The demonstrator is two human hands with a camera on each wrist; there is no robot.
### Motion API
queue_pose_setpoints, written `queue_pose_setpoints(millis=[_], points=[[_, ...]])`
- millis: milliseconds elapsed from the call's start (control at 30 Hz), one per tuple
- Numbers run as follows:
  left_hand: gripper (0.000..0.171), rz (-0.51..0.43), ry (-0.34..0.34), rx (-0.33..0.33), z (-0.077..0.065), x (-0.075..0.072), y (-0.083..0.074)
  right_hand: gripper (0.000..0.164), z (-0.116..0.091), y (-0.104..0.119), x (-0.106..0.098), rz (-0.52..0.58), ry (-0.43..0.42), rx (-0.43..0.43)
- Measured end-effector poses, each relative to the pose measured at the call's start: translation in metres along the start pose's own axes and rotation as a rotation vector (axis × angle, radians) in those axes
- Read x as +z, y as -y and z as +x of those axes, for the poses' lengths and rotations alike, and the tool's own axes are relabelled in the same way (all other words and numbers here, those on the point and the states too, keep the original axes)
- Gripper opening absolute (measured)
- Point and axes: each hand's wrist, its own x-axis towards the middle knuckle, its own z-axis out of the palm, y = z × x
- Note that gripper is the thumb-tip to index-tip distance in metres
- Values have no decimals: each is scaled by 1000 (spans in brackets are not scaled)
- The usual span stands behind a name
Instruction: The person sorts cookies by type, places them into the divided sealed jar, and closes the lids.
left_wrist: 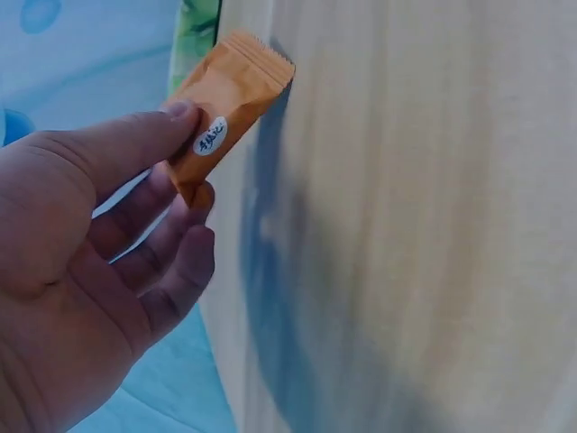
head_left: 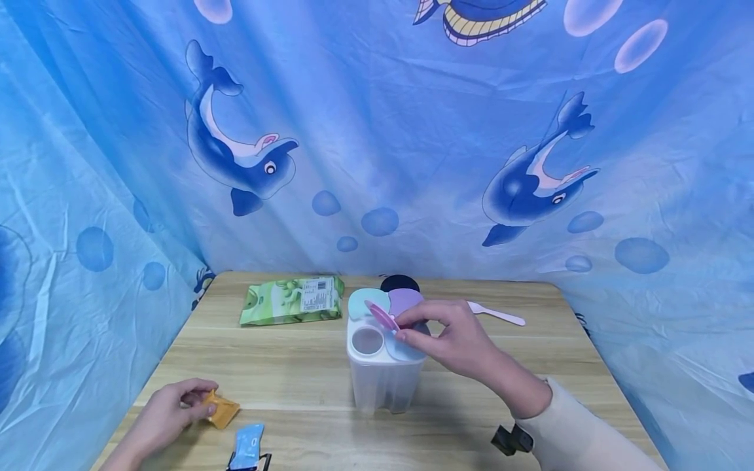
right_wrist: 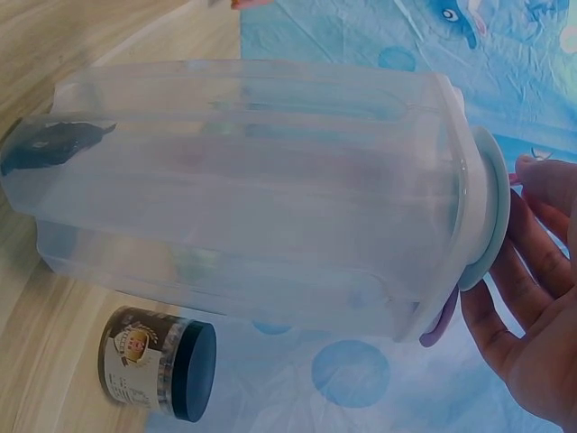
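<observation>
Between thumb and fingers, my left hand (head_left: 167, 415) pinches a small orange snack packet (left_wrist: 236, 99) with a crimped end and a white oval label. My right hand (head_left: 462, 337) holds a pink lid (head_left: 380, 316) by its edge, tilted up beside the round opening (head_left: 368, 341) of a tall translucent storage container (head_left: 383, 383). Mint (head_left: 366, 303), purple (head_left: 405, 299) and light blue (head_left: 405, 351) lids cover the container's other sections. A dark packet (right_wrist: 54, 146) lies at the bottom inside it, in the right wrist view.
A green printed bag (head_left: 283, 301) lies at the back left of the wooden table (head_left: 283, 373). Behind the container stands a black-lidded jar (right_wrist: 149, 361). A white utensil (head_left: 501, 315) rests to the right. Near the front edge is a small blue packet (head_left: 247, 441).
</observation>
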Motion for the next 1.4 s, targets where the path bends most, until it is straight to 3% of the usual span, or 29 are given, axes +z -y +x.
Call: queue_pose_setpoints(millis=[167,300,600,900,1100,1400], points=[[42,-27,-87,32,2,-8,-13,13,1,1,0,0,0,-17],[43,-83,-151,77,4,-13,-34,13,1,2,0,2,7,-19],[36,-148,-232,231,8,-31,-114,13,1,2,1,-10,7,-18],[34,-245,-302,457,10,-29,-192,14,1,3,0,-20,-2,0],[36,-299,-287,555,15,-22,-229,15,1,3,0,-18,-14,-10],[36,-339,-190,595,22,-6,-264,18,-1,3,1,-11,-13,31]])
